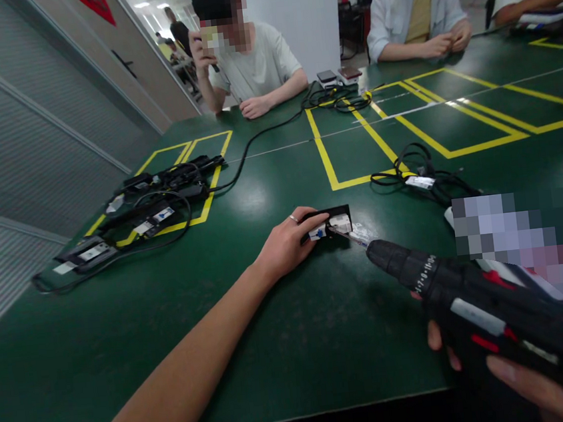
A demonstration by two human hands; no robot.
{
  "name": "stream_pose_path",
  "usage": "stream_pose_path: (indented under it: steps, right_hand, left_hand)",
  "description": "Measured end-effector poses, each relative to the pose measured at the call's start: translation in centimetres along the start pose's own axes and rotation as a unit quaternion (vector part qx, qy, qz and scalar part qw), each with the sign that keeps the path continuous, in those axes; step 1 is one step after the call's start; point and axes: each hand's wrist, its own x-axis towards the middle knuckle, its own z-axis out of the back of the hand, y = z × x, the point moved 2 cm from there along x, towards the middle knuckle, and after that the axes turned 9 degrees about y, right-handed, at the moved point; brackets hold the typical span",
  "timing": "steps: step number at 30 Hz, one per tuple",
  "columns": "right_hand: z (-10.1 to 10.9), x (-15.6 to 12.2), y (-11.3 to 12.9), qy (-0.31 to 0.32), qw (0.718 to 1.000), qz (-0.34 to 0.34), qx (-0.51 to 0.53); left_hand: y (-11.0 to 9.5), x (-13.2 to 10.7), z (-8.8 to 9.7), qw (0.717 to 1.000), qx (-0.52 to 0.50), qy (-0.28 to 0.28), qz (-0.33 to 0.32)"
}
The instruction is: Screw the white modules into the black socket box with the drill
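My left hand [288, 245], a ring on one finger, is closed on a small black box [343, 212] lying on the green table. White labels and a blue mark show on the box's near side. In my right hand [528, 383] is a black cordless drill [462, 299] with red details, its number ring in view. The drill's thin bit [349, 236] points left, and its tip meets the labelled side of the box. Whether it sits in a screw is too small to tell. Crumpled clear plastic [363, 232] lies just behind the bit. The drill body hides much of my right hand.
Black power adapters with cables [160, 200] lie on the green table [251, 308] at left. A coiled black cable [415, 167] lies at right, near a blurred-out object [511, 240]. Yellow tape marks rectangles. Several people [265, 58] sit across the table.
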Motion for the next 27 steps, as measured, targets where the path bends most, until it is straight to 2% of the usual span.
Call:
stream_pose_path:
  steps: [8, 15, 21, 27]
  right_hand:
    - [0.07, -0.36, -0.62, 0.004, 0.998, -0.037, 0.056]
    - [-0.09, -0.4, -0.42, 0.0, 0.999, -0.017, 0.041]
    - [-0.08, -0.28, -0.03, 0.003, 0.999, -0.034, 0.039]
    - [0.04, -0.64, -0.87, 0.012, 0.998, -0.027, 0.053]
  left_hand:
    - [-0.07, 0.01, 0.03, 1.0, -0.009, -0.009, -0.005]
    - [-0.16, 0.04, 0.14, 1.0, 0.007, 0.001, 0.004]
    - [-0.13, 0.01, 0.16, 1.0, 0.003, 0.001, 0.003]
    - [-0.1, 0.01, 0.17, 1.0, 0.0, 0.006, 0.007]
